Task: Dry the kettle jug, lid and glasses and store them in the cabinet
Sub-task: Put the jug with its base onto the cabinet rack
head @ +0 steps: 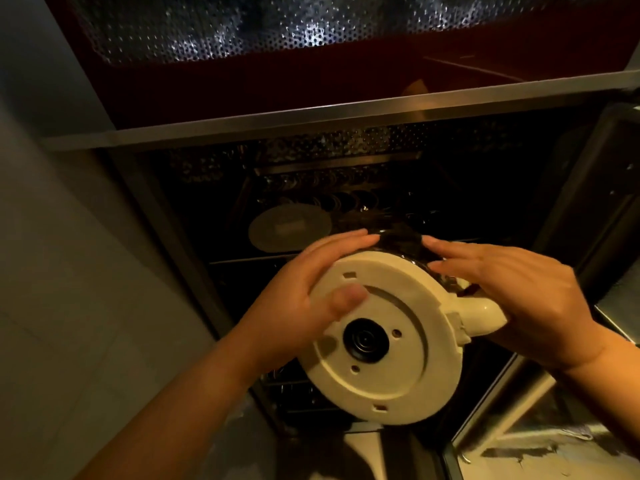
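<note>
I hold the kettle jug (381, 344) tilted on its side in front of the open cabinet (346, 188), with its cream round base and black centre socket facing me. My left hand (304, 296) grips the jug's left side, thumb pressed on the base and fingers laid over the dark glass body. My right hand (516, 289) lies against the right side, fingers stretched over the glass and palm over the cream handle stub (481, 315). A round grey disc (289, 228) lies on the cabinet's rack behind the jug. The jug's mouth is hidden from me.
The cabinet interior is dark, with wire racks (346, 202) at several levels and a perforated metal panel (242, 29) above. A metal rail (311, 116) crosses over the opening. A grey wall (69, 271) is at the left, and the open door's edge (588, 202) at the right.
</note>
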`<state>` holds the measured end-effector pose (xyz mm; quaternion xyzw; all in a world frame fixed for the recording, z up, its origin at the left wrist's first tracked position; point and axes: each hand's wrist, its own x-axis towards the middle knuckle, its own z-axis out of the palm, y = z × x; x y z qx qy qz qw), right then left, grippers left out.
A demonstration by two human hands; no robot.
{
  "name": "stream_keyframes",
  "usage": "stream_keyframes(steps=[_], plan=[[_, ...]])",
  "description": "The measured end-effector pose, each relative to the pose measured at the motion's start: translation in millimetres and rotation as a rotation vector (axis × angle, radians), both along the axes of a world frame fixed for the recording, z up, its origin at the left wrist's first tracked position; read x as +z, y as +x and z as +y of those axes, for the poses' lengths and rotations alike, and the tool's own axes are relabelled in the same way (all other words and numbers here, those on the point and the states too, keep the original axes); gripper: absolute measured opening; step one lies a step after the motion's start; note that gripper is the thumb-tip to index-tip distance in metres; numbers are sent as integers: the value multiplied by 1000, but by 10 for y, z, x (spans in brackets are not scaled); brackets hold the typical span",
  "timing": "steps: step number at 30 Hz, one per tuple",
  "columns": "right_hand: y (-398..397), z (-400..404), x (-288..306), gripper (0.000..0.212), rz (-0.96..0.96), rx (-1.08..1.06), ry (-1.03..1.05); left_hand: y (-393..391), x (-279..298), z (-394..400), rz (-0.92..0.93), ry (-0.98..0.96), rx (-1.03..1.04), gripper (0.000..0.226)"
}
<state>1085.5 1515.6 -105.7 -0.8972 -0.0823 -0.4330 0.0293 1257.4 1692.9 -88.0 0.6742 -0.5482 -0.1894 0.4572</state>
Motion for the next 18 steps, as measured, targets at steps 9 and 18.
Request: stream_keyframes(steps=[9,18], plan=[[66,-21,58,29,74,-89,169,-327,-180,-25,-803,51,57,126],[120,50,-20,27,-1,-180,228,-141,-229,42,-939,167,28,120]])
